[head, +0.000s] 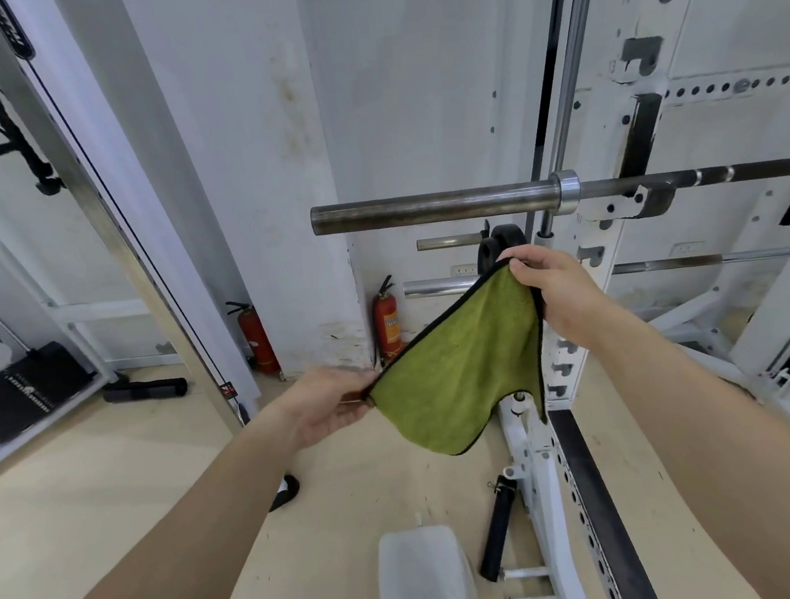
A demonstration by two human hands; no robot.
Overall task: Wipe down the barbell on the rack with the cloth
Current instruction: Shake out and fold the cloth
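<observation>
The green cloth (462, 370) hangs stretched between two grips, well below the barbell (432, 207) and not touching it. The right hand (559, 293) pinches the upper corner, fingers closed on the black-piped edge; the left hand (330, 402) pinches the lower left corner, likewise clamped on the hem. The top edge runs taut between them, the rest sagging below the grips. Above the right grip the barbell lies level on the white rack (616, 210), its bare sleeve end jutting left into open air. Between cloth and bar the space is free.
</observation>
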